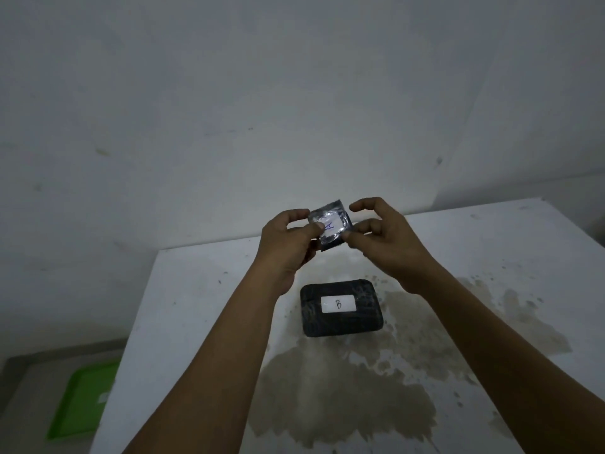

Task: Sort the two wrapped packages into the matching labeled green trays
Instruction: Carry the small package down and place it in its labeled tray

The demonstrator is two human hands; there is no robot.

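Note:
I hold a small dark wrapped package (330, 226) with a white label marked A up in the air above the table. My left hand (286, 244) grips its left side and my right hand (383, 237) pinches its lower right corner. A larger black wrapped package (340, 309) with a white label marked B lies flat on the white table (203, 306), below and between my forearms. One green tray (83, 401) with a white label lies on the floor at the lower left, partly hidden by the table edge. No second tray is in view.
The table top carries a large brown stain (353, 398) in front of package B and to its right. A plain wall (294, 93) stands close behind the table. The floor lies to the left of the table.

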